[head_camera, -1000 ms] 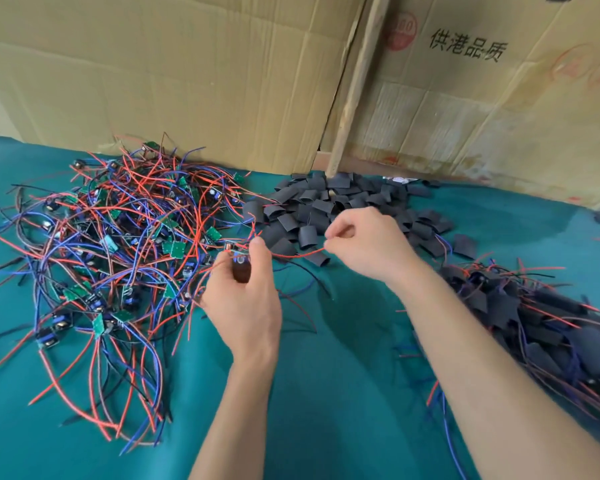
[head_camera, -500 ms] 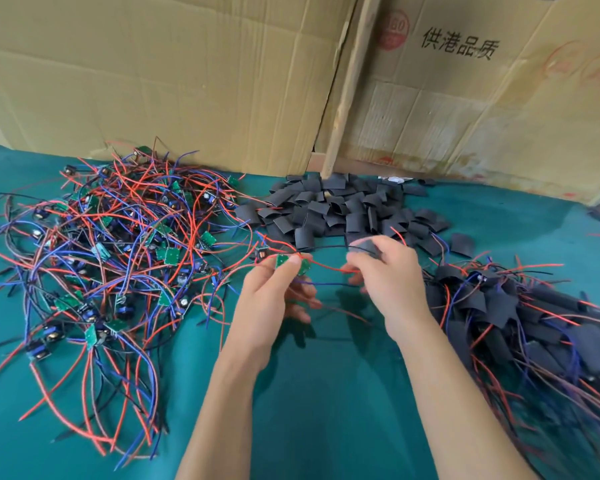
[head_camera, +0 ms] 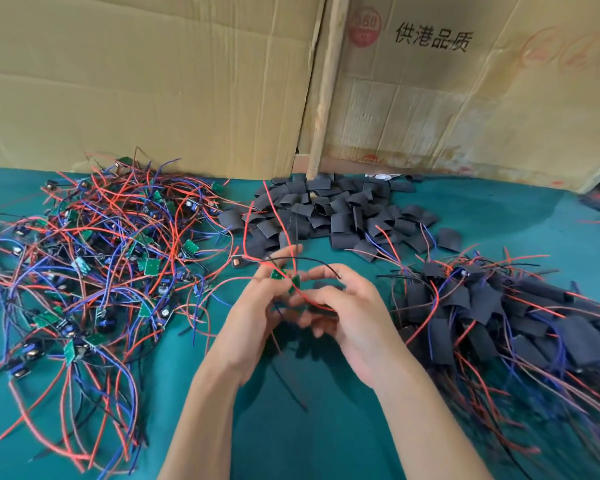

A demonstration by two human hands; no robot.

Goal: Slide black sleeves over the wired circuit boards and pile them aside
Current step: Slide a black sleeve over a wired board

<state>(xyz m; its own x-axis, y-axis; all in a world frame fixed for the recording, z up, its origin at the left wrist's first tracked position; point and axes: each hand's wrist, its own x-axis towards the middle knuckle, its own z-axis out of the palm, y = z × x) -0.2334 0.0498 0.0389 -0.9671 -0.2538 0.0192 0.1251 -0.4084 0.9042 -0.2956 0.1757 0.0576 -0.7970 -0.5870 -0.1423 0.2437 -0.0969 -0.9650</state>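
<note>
The likeliest snag was the red and black wires (head_camera: 274,216) fouling the sleeve (head_camera: 321,285) mouth, or dragging on the tangle (head_camera: 94,265) at left, so the board jammed or slipped. The board (head_camera: 278,274) sat above the cloth (head_camera: 326,427), pinched in the left hand (head_camera: 253,317). The right hand (head_camera: 347,313) curled round what looked like the sleeve, just beside it, not yet over it.

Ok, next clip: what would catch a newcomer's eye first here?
The tangle of red and blue wired boards sprawling over the left of the green table. Next, the loose black sleeves heaped at the back and the sleeved pile on the right. In the centre, both hands, left and right, work one green board.
</note>
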